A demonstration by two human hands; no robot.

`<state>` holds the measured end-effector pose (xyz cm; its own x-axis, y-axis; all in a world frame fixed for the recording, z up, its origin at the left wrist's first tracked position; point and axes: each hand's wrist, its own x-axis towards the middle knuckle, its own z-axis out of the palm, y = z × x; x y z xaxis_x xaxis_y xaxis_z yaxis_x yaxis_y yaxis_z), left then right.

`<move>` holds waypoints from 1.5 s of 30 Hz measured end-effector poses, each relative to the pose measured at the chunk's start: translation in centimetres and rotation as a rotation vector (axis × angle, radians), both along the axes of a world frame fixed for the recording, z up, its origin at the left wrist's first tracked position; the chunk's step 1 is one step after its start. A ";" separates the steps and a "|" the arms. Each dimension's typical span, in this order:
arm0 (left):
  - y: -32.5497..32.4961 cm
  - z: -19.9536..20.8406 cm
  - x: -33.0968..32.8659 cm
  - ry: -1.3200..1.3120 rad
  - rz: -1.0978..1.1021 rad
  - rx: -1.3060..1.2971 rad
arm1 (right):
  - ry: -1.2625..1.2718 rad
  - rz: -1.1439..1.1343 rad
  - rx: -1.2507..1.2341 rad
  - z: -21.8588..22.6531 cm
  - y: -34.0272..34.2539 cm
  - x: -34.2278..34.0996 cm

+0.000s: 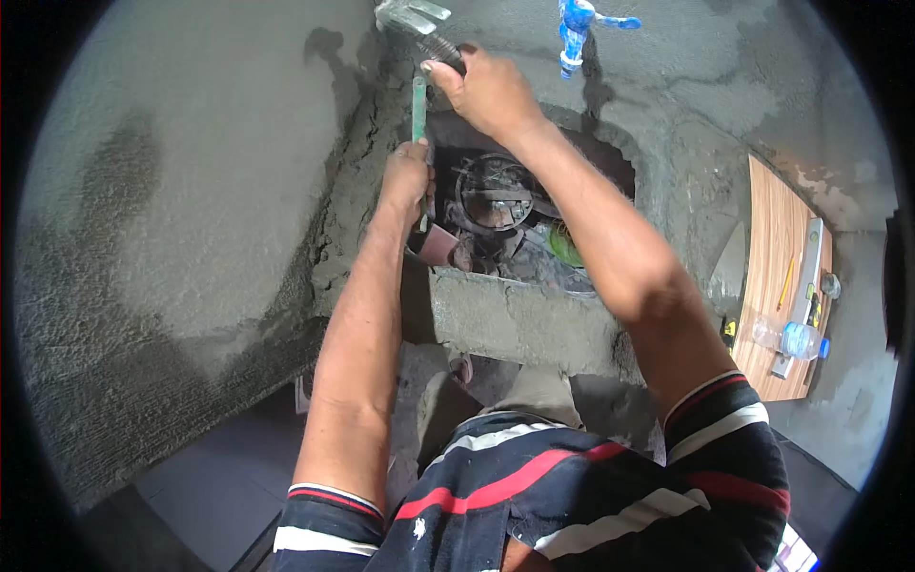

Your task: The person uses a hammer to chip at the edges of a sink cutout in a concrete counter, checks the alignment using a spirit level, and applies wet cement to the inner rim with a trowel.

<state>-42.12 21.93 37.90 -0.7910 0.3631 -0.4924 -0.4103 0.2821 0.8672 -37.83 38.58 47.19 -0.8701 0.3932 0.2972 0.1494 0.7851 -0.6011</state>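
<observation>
My right hand (496, 93) is closed round the dark ribbed handle of a hammer (412, 17), whose silver, claw-like head is raised at the top of the view. Just below it and to the left, my left hand (406, 176) grips a flat green chisel (419, 107). The chisel's upper end points up toward the hammer, apart from it. Its lower part runs down past my fist by the left edge of a rough opening in the cement slab (534, 319). Inside the opening lie a round dark ring (461, 195), a reddish piece (438, 246) and rubble.
A blue tap (576, 33) juts from the back wall (686, 48). On the right, a wooden board (770, 224) carries a spirit level (810, 257), a yellow pencil (788, 283) and a plastic bottle (799, 340). A cement-coated wall (191, 210) rises close on the left.
</observation>
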 end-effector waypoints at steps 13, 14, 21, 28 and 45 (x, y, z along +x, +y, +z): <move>0.8 0.6 -0.1 -0.001 -0.019 -0.043 | -0.158 -0.023 0.043 -0.8 0.9 0.6; 0.6 0.5 0.1 0.005 -0.011 -0.045 | -0.154 -0.023 0.045 -0.7 0.7 0.9; 2.6 0.9 5.2 0.518 -0.138 -0.416 | 0.166 0.059 -0.110 -2.3 2.9 3.7; 3.4 -1.2 3.9 0.488 -0.003 -0.311 | 0.133 0.032 -0.252 -2.5 2.7 6.0; 3.3 -3.9 2.0 0.561 -0.044 -0.428 | -0.194 -0.089 -0.021 -13.6 5.1 1.5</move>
<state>-40.13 25.24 34.03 -0.9564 0.2658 -0.1213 0.0855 0.6516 0.7538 -36.29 43.67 33.61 -0.8720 0.4751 0.1182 0.3320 0.7512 -0.5705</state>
